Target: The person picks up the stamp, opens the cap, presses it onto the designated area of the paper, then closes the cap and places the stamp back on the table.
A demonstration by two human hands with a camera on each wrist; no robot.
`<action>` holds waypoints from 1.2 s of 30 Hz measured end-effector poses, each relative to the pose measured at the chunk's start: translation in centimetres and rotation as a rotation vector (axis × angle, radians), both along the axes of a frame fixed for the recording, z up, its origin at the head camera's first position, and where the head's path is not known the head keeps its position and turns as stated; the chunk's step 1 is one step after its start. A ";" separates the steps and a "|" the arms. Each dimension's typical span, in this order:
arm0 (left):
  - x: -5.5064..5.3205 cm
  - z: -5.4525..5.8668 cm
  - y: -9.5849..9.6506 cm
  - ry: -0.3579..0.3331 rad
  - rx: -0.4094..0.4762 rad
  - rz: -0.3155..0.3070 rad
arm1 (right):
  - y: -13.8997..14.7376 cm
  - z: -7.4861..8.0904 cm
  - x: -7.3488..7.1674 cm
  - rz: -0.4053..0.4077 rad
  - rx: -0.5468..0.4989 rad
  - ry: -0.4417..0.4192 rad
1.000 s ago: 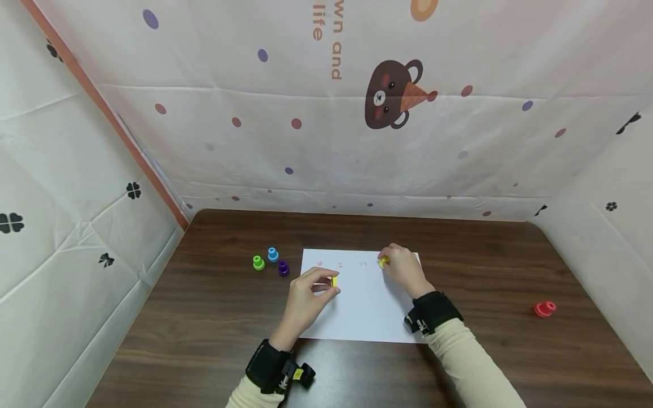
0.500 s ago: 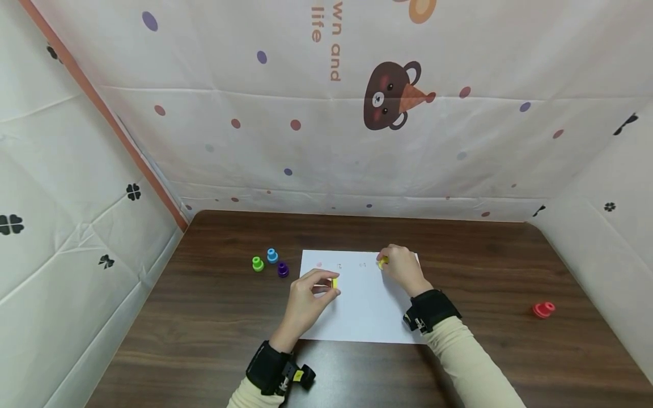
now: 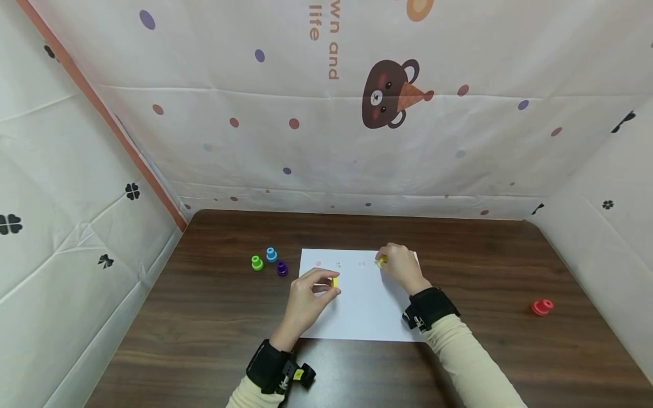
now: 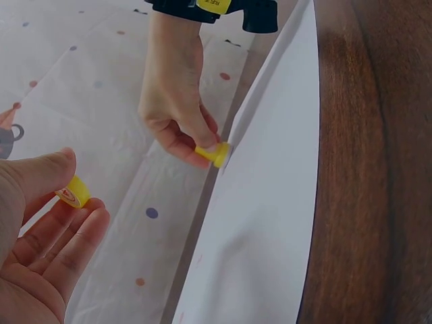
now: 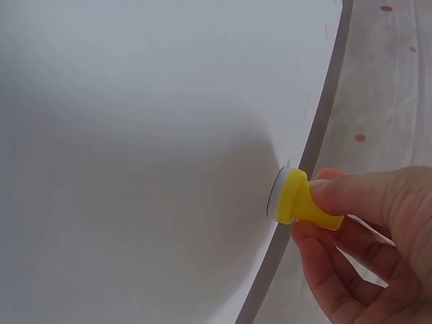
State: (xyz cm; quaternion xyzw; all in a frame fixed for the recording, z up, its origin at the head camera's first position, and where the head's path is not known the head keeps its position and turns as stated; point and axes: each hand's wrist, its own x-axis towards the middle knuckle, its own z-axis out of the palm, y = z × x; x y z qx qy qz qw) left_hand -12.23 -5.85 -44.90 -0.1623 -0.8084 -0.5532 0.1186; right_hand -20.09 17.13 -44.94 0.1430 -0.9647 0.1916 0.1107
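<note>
My right hand (image 3: 402, 268) pinches a small yellow stamp (image 5: 297, 201) by its narrow handle. The stamp's wide white-edged base is right at the surface of the white paper (image 3: 359, 309), near its far right part. Between thumb and fingertips my left hand (image 3: 310, 300) holds a yellow stamp cap (image 4: 76, 193), above the left side of the sheet. A reddish picture shows on the cap's round face in the left wrist view. Faint small prints (image 3: 338, 264) run along the far edge of the paper, left of the yellow stamp.
Left of the paper stand a green stamp (image 3: 257, 263), a blue stamp (image 3: 271, 254) and a purple stamp (image 3: 282, 268). A red stamp (image 3: 542, 307) is far to the right on the brown wooden table (image 3: 490, 272). A patterned cloth (image 3: 316, 141) hangs behind.
Both hands keep their places and grips. The whole head view shifts only slightly.
</note>
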 end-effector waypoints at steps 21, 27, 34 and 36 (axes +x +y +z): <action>0.1 0.2 0.0 0.006 -0.016 0.013 | -0.1 -0.2 0.2 -0.010 -0.001 0.005; 0.1 0.2 -0.2 0.012 -0.018 0.015 | -0.2 -0.1 0.4 0.001 -0.002 0.025; 0.0 0.2 -0.4 0.004 -0.024 0.031 | 0.1 -0.3 0.4 -0.007 -0.031 0.025; 0.0 0.2 -0.5 -0.001 -0.024 0.034 | 0.2 -0.5 0.3 -0.008 -0.043 0.024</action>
